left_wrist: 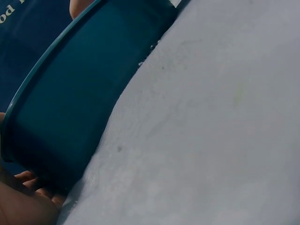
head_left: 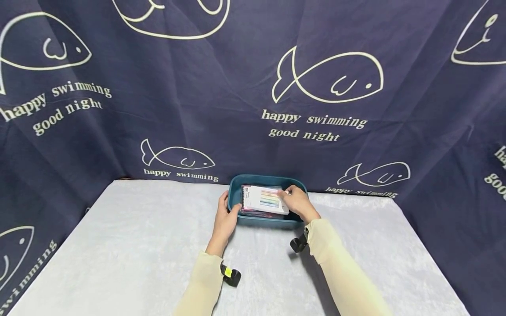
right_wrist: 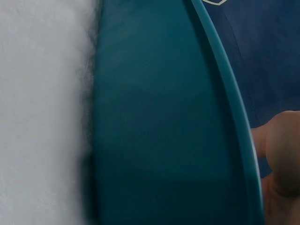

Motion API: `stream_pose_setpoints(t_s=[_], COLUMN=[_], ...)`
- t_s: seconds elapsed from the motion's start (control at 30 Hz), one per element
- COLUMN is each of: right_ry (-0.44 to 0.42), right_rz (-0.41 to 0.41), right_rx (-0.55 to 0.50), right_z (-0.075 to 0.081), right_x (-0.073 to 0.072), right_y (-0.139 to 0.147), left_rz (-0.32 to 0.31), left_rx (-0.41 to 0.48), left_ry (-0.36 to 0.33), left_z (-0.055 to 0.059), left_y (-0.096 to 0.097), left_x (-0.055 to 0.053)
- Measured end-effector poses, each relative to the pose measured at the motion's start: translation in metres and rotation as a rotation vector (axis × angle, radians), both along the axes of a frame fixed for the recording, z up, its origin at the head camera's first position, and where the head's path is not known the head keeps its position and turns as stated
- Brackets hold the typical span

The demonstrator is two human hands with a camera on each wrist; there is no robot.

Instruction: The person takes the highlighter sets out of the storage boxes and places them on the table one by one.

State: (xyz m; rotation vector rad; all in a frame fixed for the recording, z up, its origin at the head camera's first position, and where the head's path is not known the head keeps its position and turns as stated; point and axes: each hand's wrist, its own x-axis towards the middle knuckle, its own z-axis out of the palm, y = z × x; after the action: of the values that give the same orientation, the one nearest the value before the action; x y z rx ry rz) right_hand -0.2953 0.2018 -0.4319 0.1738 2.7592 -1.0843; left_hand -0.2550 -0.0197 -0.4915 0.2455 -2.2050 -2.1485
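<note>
A teal plastic basin [head_left: 272, 223] stands at the far edge of the table in the head view. My left hand [head_left: 224, 220] grips its left end, thumb over the rim and fingers along the outside. With my right hand [head_left: 297, 203] I pinch the right end of a flat white pack [head_left: 254, 198] with coloured stripes, inside the basin. Under that pack shows a darker flat pack [head_left: 257, 214], mostly covered. The left wrist view shows the basin's outer wall [left_wrist: 70, 98] and fingers [left_wrist: 29, 180] low against it. In the right wrist view the wall [right_wrist: 159, 117] hides the packs.
A white cloth [head_left: 150, 245] covers the table. Right behind the basin hangs a dark blue curtain [head_left: 237, 109] printed with fish and lettering, which also closes off both sides. Black wrist cameras [head_left: 232, 276] hang below the cream sleeves [head_left: 336, 259].
</note>
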Motion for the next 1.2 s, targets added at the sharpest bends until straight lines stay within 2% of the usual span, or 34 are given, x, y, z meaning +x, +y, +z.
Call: stream_pose_setpoints(t_s=[0.17, 0.4, 0.5, 0.67, 0.8, 1.03, 1.2], right_ry=[0.026, 0.118, 0.125, 0.100, 0.067, -0.029, -0.060], right_rz=[-0.030, -0.080, -0.092, -0.084, -0.047, -0.007, 0.012], right_rx=[-0.005, -0.044, -0.065, -0.078, -0.097, -0.253, -0.292], right_z=[-0.001, -0.004, -0.003, 0.000, 0.004, 0.011, 0.015], right_x=[0.001, 0.000, 0.002, 0.004, 0.005, 0.008, 0.011], right_y=[-0.001, -0.004, -0.006, -0.008, -0.005, 0.000, 0.001], left_rz=[-0.003, 0.005, 0.004, 0.012, 0.014, 0.012, -0.001], left_rx=[-0.035, -0.054, -0.073, -0.109, -0.119, -0.124, -0.124], left_ry=[-0.007, -0.022, -0.030, -0.029, -0.023, -0.026, -0.033], left_z=[0.000, -0.002, -0.003, -0.003, -0.001, -0.003, 0.001], left_y=[0.000, 0.000, 0.000, 0.000, 0.000, -0.001, -0.002], left_x=[0.001, 0.001, 0.001, 0.001, 0.002, 0.004, 0.003])
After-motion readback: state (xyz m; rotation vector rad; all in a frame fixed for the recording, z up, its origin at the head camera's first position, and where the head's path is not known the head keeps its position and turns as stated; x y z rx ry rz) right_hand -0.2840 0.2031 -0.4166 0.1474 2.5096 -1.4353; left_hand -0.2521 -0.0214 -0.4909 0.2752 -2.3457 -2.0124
